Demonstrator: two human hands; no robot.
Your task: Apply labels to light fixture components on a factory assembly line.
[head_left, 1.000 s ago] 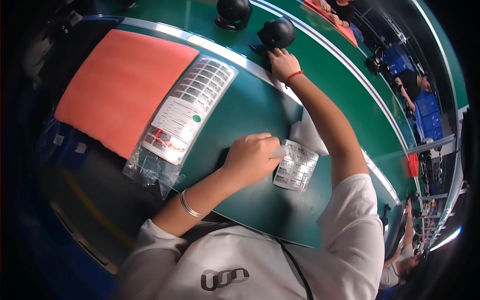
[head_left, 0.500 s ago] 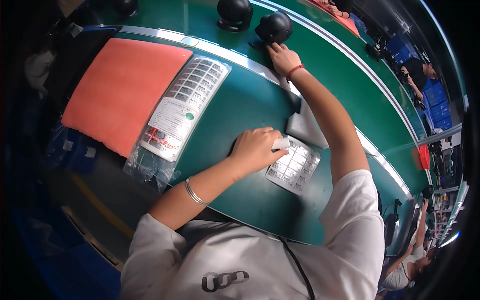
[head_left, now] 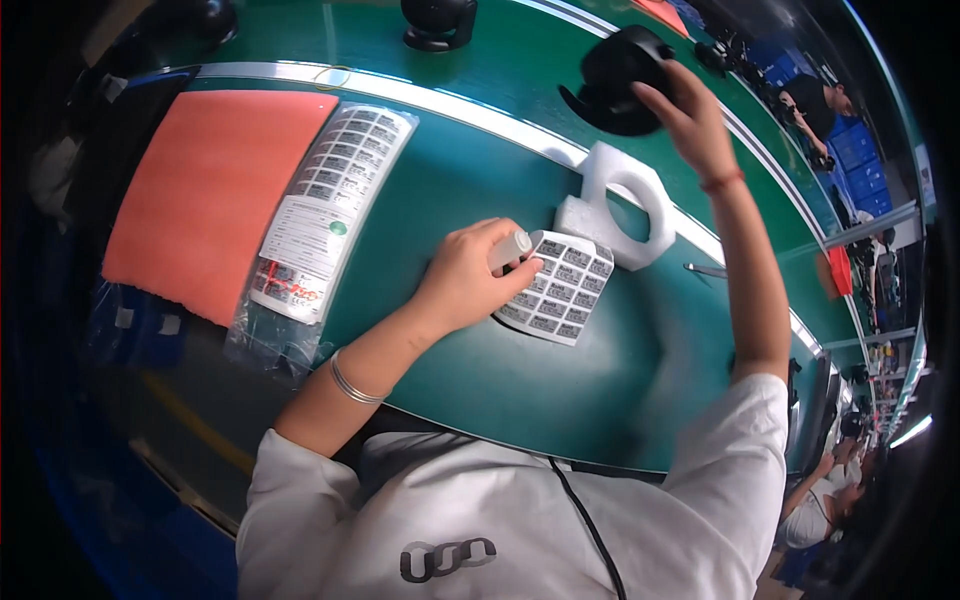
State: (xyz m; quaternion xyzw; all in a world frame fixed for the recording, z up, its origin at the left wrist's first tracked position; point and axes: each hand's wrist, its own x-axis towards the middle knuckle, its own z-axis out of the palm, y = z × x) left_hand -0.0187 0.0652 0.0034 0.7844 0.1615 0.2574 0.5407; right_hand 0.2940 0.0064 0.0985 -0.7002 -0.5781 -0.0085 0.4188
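Observation:
My right hand (head_left: 692,122) is closed on a black rounded device (head_left: 622,82) with a curved bracket, held up over the green belt past the table's far edge. Beneath it, on the table, a white foam piece (head_left: 654,190) with a round opening stands beside a smaller foam block. My left hand (head_left: 475,275) is wrapped around a short white cylinder (head_left: 512,248), whose end sticks out by the thumb. That hand also touches the left edge of a sheet of printed labels (head_left: 566,290), with the thumb over its edge.
To the left lie a salmon-coloured foam mat (head_left: 215,195) and a plastic-bagged stack of label sheets (head_left: 325,205). Another black device (head_left: 440,22) stands on the belt (head_left: 330,35) behind the metal rail. A thin tool (head_left: 706,270) lies right of the foam. Other people work at far right.
My right hand has lifted the black device off the belt and carried it to the right. The foam piece behind my arm now shows. My left hand keeps the white cylinder beside the labels.

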